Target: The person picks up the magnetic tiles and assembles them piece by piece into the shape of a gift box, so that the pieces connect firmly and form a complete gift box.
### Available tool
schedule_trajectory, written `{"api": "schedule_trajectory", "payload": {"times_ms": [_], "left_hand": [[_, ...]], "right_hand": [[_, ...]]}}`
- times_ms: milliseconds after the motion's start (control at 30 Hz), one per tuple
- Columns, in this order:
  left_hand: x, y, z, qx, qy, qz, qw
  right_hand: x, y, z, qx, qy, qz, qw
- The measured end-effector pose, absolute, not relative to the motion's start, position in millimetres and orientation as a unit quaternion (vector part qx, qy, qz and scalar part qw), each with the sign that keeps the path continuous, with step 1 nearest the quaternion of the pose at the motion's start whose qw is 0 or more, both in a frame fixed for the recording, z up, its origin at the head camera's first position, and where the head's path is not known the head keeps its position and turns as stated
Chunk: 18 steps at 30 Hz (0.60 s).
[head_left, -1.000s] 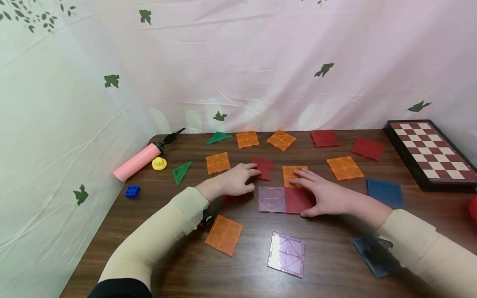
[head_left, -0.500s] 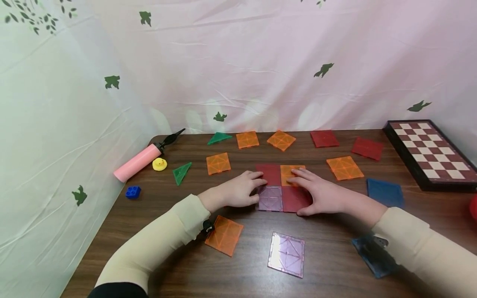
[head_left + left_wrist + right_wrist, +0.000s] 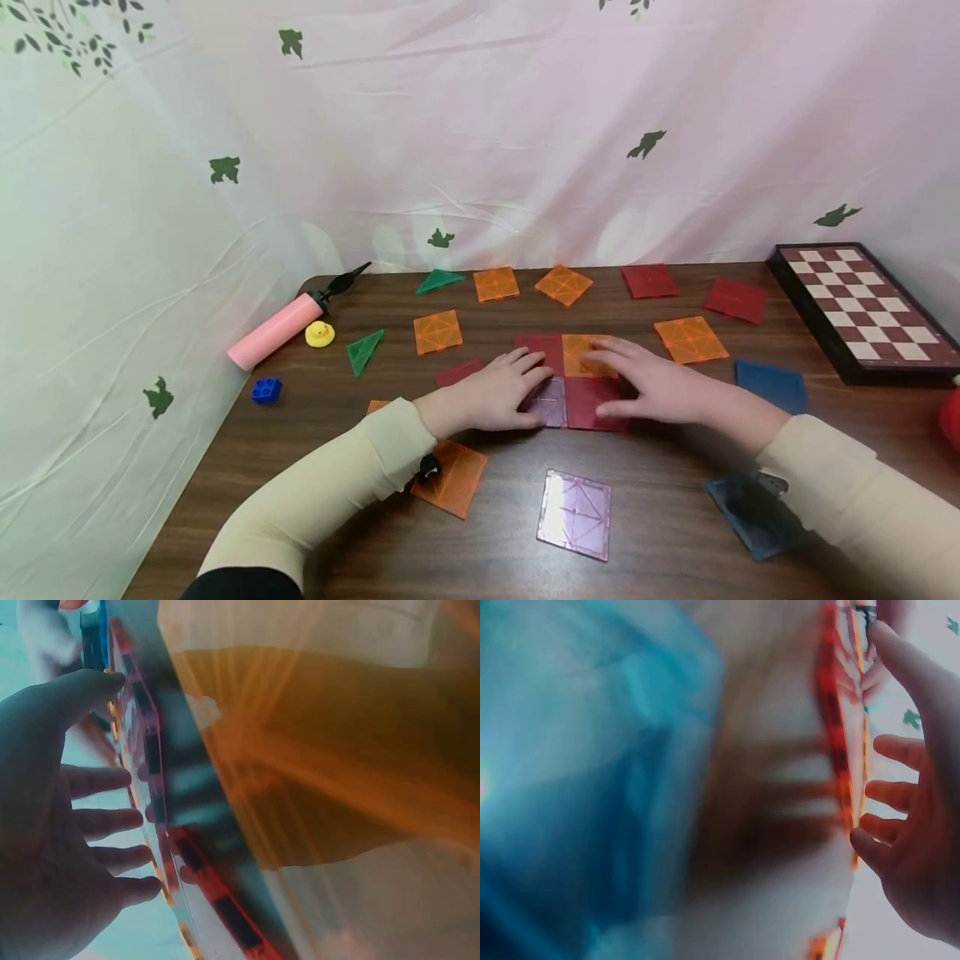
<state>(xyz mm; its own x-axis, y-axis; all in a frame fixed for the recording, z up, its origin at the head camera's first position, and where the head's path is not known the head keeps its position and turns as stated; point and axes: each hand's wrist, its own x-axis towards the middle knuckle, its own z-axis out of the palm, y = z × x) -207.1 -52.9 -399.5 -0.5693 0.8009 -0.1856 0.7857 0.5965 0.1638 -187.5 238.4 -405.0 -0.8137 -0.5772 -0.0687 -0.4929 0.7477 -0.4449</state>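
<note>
Four magnetic tiles lie edge to edge as a two-by-two square: a red tile (image 3: 542,342) at back left, an orange tile (image 3: 575,358) at back right, a purple tile (image 3: 555,403) at front left and another red tile (image 3: 583,407) at front right. My left hand (image 3: 497,393) rests over the square's left side, its fingers extended across the purple and back red tiles, covering parts of both. From the right, my right hand (image 3: 663,385) reaches over the orange and front red tiles with fingers spread. Both wrist views show extended fingers at the tiles' edges, the right one blurred.
Loose tiles surround the square, among them an orange tile (image 3: 453,479), a purple tile (image 3: 574,514) and a blue tile (image 3: 771,386). A pink pump (image 3: 276,332), yellow duck (image 3: 319,334) and blue brick (image 3: 266,390) lie left. A chessboard (image 3: 866,308) sits right.
The back red tile has slid right against the orange tile, and the group shifted slightly left. My left hand then moved right onto the purple tile, revealing a red tile behind its wrist.
</note>
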Motion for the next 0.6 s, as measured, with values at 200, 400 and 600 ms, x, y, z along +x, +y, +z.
{"api": "schedule_trajectory", "payload": {"times_ms": [200,400,600], "left_hand": [[-204,-44,-403,0.456,0.878,0.029,0.142],[-202,-37,-402,0.46,0.875,0.023,0.151],[-201,-35,-400,0.456,0.878,0.01,0.146]], "right_hand": [[-195,275,-392,-0.224,0.952,-0.199,0.065],[-195,316,-399,-0.193,0.965,-0.172,0.045],[-192,328,-406,-0.178,0.972,-0.145,0.055]]}}
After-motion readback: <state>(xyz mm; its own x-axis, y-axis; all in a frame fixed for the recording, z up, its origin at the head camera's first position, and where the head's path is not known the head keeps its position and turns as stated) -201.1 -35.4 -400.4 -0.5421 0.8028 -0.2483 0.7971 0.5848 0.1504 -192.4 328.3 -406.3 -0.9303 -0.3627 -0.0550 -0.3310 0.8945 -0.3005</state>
